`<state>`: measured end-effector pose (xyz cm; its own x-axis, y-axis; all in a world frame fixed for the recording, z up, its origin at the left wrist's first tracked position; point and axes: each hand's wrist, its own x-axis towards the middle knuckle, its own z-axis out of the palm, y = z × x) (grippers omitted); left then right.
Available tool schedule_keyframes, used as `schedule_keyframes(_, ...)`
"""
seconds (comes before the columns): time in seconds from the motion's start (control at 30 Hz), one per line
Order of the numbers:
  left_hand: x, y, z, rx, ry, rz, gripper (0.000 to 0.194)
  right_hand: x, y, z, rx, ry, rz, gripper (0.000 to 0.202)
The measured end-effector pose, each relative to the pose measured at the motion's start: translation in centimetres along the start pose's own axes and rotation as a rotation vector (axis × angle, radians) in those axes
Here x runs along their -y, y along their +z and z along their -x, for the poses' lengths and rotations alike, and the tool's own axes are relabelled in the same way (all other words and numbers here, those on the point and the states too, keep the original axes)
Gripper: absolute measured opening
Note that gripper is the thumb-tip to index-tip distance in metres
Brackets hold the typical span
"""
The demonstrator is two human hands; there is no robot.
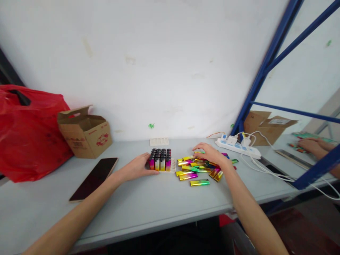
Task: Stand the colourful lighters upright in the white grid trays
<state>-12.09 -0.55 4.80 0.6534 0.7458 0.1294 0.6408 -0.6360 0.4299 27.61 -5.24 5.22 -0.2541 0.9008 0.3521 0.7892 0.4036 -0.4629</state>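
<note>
Likely a small workshop or packing room.
Loose lighters (pixel 188 176) lie heaped beside a part-filled tray (pixel 173 165) on a grey bench (pixel 159 202); blue metal framing (pixel 263 72), a loaded power strip (pixel 239 148), cardboard boxes (pixel 98 140) and another person's hands (pixel 309 145) suggest it.

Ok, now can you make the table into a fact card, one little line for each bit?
Left hand: curved around the left end of the black-topped, shiny purple-and-yellow upright lighters
Right hand: at the loose pile of shiny yellow, purple and green lighters; can't tell if gripping
Holder: white plastic tray, bare holes at its right end
Behind: second white plastic tray
Far left: red plastic bag, open brown cardboard box, flat black-screened device
Right: long white power strip with plugs
</note>
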Motion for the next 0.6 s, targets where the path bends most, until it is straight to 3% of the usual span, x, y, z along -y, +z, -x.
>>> schedule_keyframes(0.17, 1.0, -0.7, 0.2, -0.026, -0.003, 0.046, 0.07, 1.3, 0.5, -0.3, 0.152, -0.082, -0.068, 0.023)
schedule_keyframes(0.27, 1.6, -1.1, 0.3, -0.008, -0.009, 0.06, 0.071, 1.6, 0.5, -0.4, 0.174, -0.063, -0.037, 0.023)
schedule_keyframes(0.43, 1.9, -1.3, 0.4, 0.001, -0.014, 0.075, 0.073, 2.3, 1.0, -0.5, -0.008, -0.014, -0.168, 0.026)
schedule_keyframes(0.6, 2.0, -1.3, 0.5, 0.01, -0.026, 0.086, 0.074, 5.1, 1.9, -1.9, -0.259, 0.118, -0.806, 0.038)
